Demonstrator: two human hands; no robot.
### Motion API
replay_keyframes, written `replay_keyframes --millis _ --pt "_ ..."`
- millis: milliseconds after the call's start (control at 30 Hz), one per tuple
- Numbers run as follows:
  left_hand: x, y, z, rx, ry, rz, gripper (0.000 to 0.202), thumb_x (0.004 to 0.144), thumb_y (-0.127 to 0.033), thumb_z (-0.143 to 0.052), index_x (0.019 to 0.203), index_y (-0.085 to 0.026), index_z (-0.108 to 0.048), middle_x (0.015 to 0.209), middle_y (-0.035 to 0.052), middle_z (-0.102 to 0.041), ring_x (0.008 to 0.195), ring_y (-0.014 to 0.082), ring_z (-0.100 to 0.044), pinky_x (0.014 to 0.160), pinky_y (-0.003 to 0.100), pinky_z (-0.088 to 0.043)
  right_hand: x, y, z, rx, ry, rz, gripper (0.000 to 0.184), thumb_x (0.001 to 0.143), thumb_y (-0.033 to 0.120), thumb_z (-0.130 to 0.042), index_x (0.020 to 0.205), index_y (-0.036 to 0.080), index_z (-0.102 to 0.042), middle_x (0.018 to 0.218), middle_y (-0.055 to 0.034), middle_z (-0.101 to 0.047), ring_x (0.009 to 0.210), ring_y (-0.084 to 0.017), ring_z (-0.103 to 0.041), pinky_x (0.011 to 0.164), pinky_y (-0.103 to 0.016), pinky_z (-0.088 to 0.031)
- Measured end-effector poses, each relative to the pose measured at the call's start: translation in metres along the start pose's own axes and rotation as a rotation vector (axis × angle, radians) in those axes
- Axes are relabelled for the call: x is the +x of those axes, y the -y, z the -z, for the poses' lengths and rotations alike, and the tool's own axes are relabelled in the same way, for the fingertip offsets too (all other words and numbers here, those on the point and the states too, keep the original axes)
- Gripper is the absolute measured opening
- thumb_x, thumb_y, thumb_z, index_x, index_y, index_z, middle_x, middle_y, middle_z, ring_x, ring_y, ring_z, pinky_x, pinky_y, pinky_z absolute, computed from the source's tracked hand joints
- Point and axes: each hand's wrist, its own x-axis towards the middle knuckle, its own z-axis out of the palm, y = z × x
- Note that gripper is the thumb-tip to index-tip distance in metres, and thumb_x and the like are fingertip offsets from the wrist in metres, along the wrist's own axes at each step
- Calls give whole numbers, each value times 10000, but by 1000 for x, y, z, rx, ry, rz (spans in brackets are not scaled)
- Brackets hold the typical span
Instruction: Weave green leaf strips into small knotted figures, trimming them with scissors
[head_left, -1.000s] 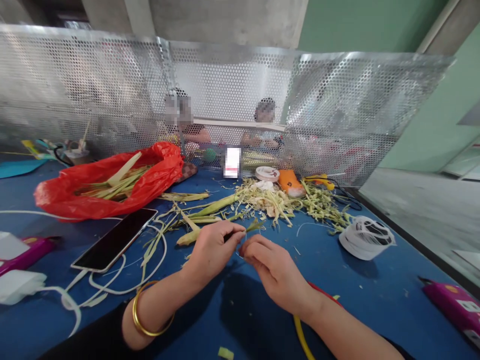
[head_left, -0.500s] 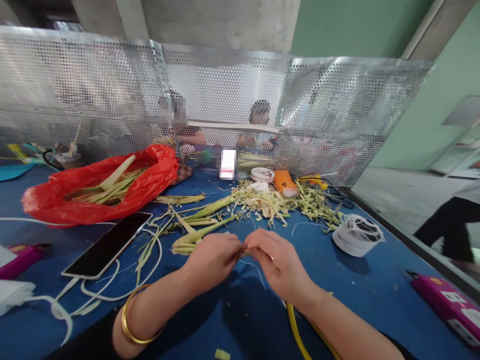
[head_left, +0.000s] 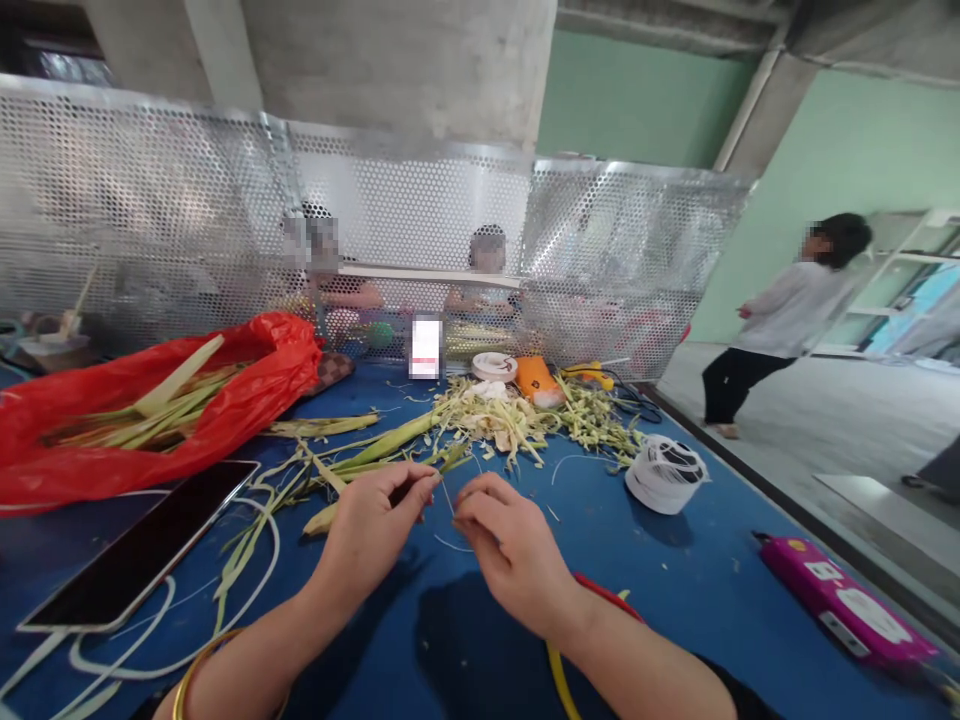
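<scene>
My left hand (head_left: 379, 530) is raised above the blue table with thumb and index finger pinched together. Across a small gap, my right hand (head_left: 514, 550) has its fingers curled and their tips drawn together. A thin white thread (head_left: 448, 495) runs between the two sets of fingertips. Whether my left fingers also pinch a bit of husk is too small to tell. Long green corn husks (head_left: 390, 440) lie just beyond my left hand. Under my right forearm, a curved yellow and red thing (head_left: 561, 680) is partly hidden.
A red plastic bag (head_left: 277, 365) of husks lies left, beside a cabled tablet (head_left: 142, 550). Husk scraps (head_left: 499, 420), an orange packet (head_left: 538, 380) and a white roll (head_left: 666, 475) sit beyond. A magenta box (head_left: 844, 600) is right. A perforated metal screen (head_left: 630, 260) stands behind; a person (head_left: 787, 310) walks right.
My hands have come apart from where they met, leaving a gap with thread between them. The view has turned right, and the walking person now shows in full.
</scene>
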Motion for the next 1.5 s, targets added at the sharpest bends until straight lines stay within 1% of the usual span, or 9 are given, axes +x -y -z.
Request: replay_keyframes --millis 67,233,467,633,867,1033,1167,1333,1500 --pt "-2 -1 -3 16 32 -14 185 832 -295 -558 794 -201 -713 620 -20 -688 553 149 -632 530 233 -488 -2 5 -1 30 7 82 166 910 149 -459 846 205 -601 1010 -81 -615 882 -157 -593 776 -272 -479" --pt "-5 -2 -9 71 93 -62 176 818 -203 -544 783 -207 -716 736 -5 -732 680 160 -664 630 250 -496 -2 5 0 119 75 37 190 944 171 -428 797 205 -543 797 -25 -571 731 -132 -525 699 -250 -457" --pt "-8 1 -15 192 140 -104 187 828 -134 -527 785 -191 -700 778 13 -721 741 163 -654 685 265 -464 -3 2 -1 119 106 33 199 936 170 -422 764 202 -517 783 -22 -553 724 -137 -506 681 -253 -433" --pt "-11 0 -13 310 257 -152 184 844 -150 -528 766 -187 -691 795 28 -717 757 172 -649 669 259 -443 2 -5 7 180 22 -198 157 915 206 -481 808 190 -595 789 -31 -624 719 -144 -584 685 -263 -459" --pt "-9 -7 -5 114 551 -321 145 842 -179 -564 793 -192 -700 740 1 -688 679 129 -622 638 219 -429 15 -18 27 78 45 -255 115 811 221 -585 708 186 -622 770 -22 -628 732 -154 -558 685 -273 -424" --pt "-5 -8 -5 -166 325 0 145 833 -250 -571 804 -176 -693 651 -18 -638 550 101 -576 559 202 -445 15 -28 19 340 129 -549 140 757 247 -613 644 164 -612 609 15 -570 592 -125 -489 587 -255 -394" --pt "-3 -8 -5 -105 98 98 173 821 -280 -573 775 -174 -701 619 -15 -643 537 112 -570 555 218 -437 6 -15 8 194 164 -386 135 773 150 -581 640 174 -592 650 5 -573 627 -133 -523 624 -260 -416" --pt "-6 -4 -8 0 120 74 170 809 -225 -559 777 -197 -724 684 -9 -691 618 134 -607 597 230 -435 -3 1 3 86 40 30 149 886 129 -494 806 192 -604 997 -75 -628 886 -156 -598 783 -262 -455" --pt "-10 -1 -14 41 206 66 197 806 -183 -545 788 -217 -738 720 -17 -716 676 144 -632 634 237 -440 -2 -4 3 173 117 -72 165 925 169 -475 784 198 -554 786 -19 -613 751 -132 -575 720 -239 -458"
